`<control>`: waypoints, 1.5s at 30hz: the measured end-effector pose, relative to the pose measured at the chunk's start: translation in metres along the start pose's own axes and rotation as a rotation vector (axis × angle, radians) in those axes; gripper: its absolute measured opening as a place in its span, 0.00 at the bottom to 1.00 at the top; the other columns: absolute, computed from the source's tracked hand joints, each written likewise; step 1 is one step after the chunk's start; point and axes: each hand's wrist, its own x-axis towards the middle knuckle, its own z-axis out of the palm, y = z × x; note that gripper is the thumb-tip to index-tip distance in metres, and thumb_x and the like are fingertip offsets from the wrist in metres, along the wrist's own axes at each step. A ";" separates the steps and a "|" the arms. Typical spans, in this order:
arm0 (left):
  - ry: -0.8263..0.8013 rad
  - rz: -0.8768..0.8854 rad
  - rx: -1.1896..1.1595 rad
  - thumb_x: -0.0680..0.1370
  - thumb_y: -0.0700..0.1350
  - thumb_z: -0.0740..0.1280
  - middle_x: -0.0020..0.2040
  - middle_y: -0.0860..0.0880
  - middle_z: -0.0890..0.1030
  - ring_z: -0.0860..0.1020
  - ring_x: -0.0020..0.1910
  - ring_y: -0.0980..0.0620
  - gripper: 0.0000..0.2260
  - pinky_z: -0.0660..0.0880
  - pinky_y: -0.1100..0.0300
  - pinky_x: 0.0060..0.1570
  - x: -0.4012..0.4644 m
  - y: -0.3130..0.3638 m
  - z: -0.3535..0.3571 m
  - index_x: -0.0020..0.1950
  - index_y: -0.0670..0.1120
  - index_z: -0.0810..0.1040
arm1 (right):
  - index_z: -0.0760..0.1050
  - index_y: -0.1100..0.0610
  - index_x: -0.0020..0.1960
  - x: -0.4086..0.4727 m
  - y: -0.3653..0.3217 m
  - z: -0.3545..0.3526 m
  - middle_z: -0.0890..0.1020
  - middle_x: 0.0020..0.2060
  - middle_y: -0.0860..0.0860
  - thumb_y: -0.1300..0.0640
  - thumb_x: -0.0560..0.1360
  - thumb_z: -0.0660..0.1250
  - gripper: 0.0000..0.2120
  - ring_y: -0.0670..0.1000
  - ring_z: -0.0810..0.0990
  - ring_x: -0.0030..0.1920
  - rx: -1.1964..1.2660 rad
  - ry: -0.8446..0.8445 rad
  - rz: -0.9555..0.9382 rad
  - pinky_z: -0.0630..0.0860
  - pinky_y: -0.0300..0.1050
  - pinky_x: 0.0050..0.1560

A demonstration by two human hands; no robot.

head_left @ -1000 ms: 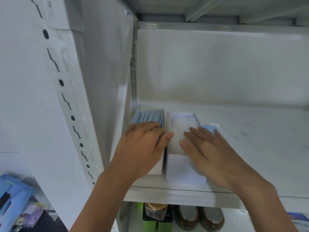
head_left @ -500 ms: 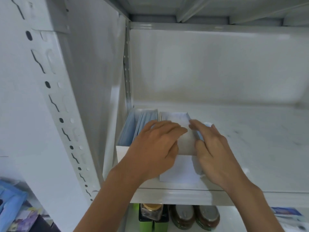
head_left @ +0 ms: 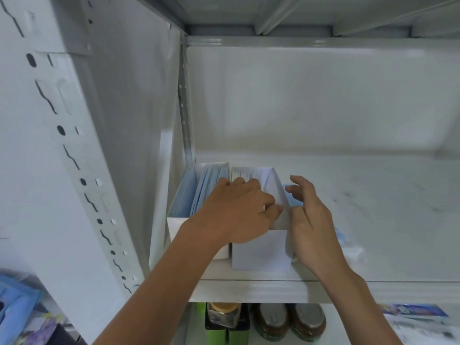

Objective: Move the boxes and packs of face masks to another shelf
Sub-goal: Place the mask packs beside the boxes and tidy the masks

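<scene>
1. Left hand [head_left: 239, 210]: fingers curled over the open top of the right mask box [head_left: 261, 247], thumb tip at the box's right wall. Looks like a grip on that top edge; actual contact is hidden by the knuckles.
2. Right hand [head_left: 311, 220]: fingers loosely spread, slightly bent, just beside that same wall. Holds nothing I can see.
3. Under and beyond the right fingers: blue mask pack [head_left: 295, 201], flat on the shelf [head_left: 373, 195], mostly hidden.
4. Left of the left fingers: left mask box [head_left: 199, 195], open top, blue masks upright, touching the right box, against the rack's side panel [head_left: 139, 120].
5. Below both wrists, lower shelf: jars [head_left: 288, 319] and a green container [head_left: 225, 329].
</scene>
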 end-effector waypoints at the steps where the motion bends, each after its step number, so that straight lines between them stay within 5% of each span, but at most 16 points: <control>1: 0.004 -0.017 0.021 0.83 0.62 0.50 0.44 0.51 0.72 0.72 0.50 0.47 0.23 0.66 0.43 0.59 0.003 0.004 0.000 0.32 0.56 0.70 | 0.63 0.49 0.74 0.000 0.000 0.000 0.73 0.65 0.48 0.55 0.73 0.48 0.30 0.50 0.73 0.63 0.007 0.002 0.000 0.70 0.54 0.66; 5: -0.025 -0.079 0.061 0.80 0.65 0.53 0.37 0.50 0.64 0.73 0.57 0.43 0.26 0.61 0.39 0.67 0.021 0.015 -0.002 0.27 0.51 0.64 | 0.66 0.50 0.72 0.000 0.003 0.000 0.75 0.62 0.48 0.56 0.70 0.49 0.30 0.49 0.73 0.62 0.078 0.052 0.023 0.71 0.46 0.61; 10: -0.118 -0.107 0.035 0.76 0.63 0.60 0.46 0.48 0.74 0.71 0.64 0.41 0.20 0.54 0.37 0.72 0.033 0.019 -0.004 0.30 0.53 0.64 | 0.67 0.51 0.71 0.000 0.003 0.007 0.77 0.59 0.49 0.60 0.75 0.51 0.26 0.46 0.78 0.57 0.177 0.042 0.058 0.78 0.46 0.56; 12: -0.105 -0.114 -0.025 0.74 0.60 0.63 0.38 0.52 0.72 0.74 0.60 0.42 0.17 0.57 0.38 0.71 0.035 0.020 -0.002 0.30 0.53 0.66 | 0.67 0.52 0.71 0.000 0.003 0.010 0.78 0.58 0.48 0.66 0.79 0.51 0.24 0.42 0.79 0.54 0.180 0.042 0.055 0.78 0.39 0.52; 16: -0.014 -0.147 -0.067 0.73 0.56 0.69 0.30 0.52 0.70 0.74 0.41 0.48 0.18 0.66 0.46 0.63 0.034 0.020 0.006 0.30 0.51 0.67 | 0.67 0.49 0.70 0.000 0.004 0.008 0.78 0.57 0.45 0.60 0.76 0.51 0.24 0.40 0.78 0.53 0.176 0.019 0.038 0.77 0.39 0.51; 19: 0.113 -0.173 -0.106 0.72 0.48 0.71 0.29 0.50 0.68 0.67 0.30 0.52 0.17 0.69 0.54 0.45 0.032 0.017 0.008 0.30 0.49 0.65 | 0.67 0.48 0.70 0.000 0.005 0.006 0.77 0.59 0.46 0.55 0.72 0.49 0.27 0.42 0.78 0.56 0.180 0.014 0.040 0.76 0.41 0.53; 24: 0.228 -0.213 -0.196 0.73 0.47 0.70 0.28 0.51 0.69 0.75 0.34 0.48 0.16 0.69 0.55 0.41 0.020 0.013 0.004 0.30 0.49 0.66 | 0.69 0.43 0.63 0.000 0.007 0.007 0.76 0.54 0.39 0.56 0.71 0.49 0.23 0.36 0.76 0.52 0.169 0.021 0.007 0.71 0.26 0.45; 27: 0.240 -0.171 -0.230 0.77 0.54 0.67 0.34 0.53 0.76 0.76 0.37 0.52 0.11 0.73 0.51 0.52 0.007 0.009 0.004 0.38 0.50 0.77 | 0.68 0.46 0.68 0.001 0.012 0.007 0.73 0.59 0.38 0.56 0.73 0.50 0.25 0.36 0.71 0.57 0.065 0.033 -0.034 0.66 0.30 0.59; 29: 0.239 -0.089 -0.229 0.81 0.59 0.62 0.51 0.53 0.81 0.79 0.51 0.51 0.14 0.67 0.47 0.68 -0.004 0.008 0.007 0.59 0.53 0.79 | 0.69 0.49 0.71 0.001 0.013 0.005 0.71 0.66 0.42 0.57 0.74 0.51 0.26 0.41 0.68 0.65 -0.035 0.024 -0.119 0.62 0.33 0.66; 31: 0.314 0.021 -0.264 0.83 0.57 0.58 0.62 0.52 0.80 0.78 0.58 0.50 0.17 0.68 0.48 0.68 -0.015 0.006 0.011 0.68 0.53 0.76 | 0.72 0.50 0.70 0.003 0.012 0.003 0.71 0.68 0.44 0.56 0.76 0.50 0.24 0.44 0.66 0.69 -0.116 -0.022 -0.182 0.60 0.35 0.69; 36: 0.348 0.108 -0.190 0.83 0.46 0.59 0.52 0.50 0.83 0.79 0.49 0.51 0.12 0.74 0.52 0.60 -0.029 -0.007 0.020 0.57 0.48 0.82 | 0.77 0.47 0.65 0.006 0.003 -0.002 0.77 0.66 0.42 0.49 0.83 0.54 0.17 0.45 0.70 0.70 -0.175 -0.240 -0.184 0.60 0.52 0.74; 41: 0.396 0.068 -0.113 0.83 0.50 0.54 0.50 0.51 0.84 0.80 0.49 0.51 0.17 0.70 0.51 0.68 -0.034 -0.015 0.026 0.52 0.48 0.83 | 0.69 0.36 0.71 0.008 -0.006 -0.009 0.66 0.74 0.38 0.43 0.82 0.49 0.20 0.45 0.56 0.77 -0.402 -0.377 -0.136 0.34 0.62 0.75; 45: 0.461 0.050 -0.139 0.81 0.46 0.60 0.49 0.49 0.82 0.80 0.43 0.51 0.11 0.76 0.58 0.48 -0.038 -0.011 0.026 0.51 0.46 0.81 | 0.65 0.29 0.70 0.009 -0.015 -0.012 0.65 0.76 0.40 0.35 0.77 0.53 0.22 0.45 0.57 0.78 -0.408 -0.455 -0.098 0.38 0.65 0.76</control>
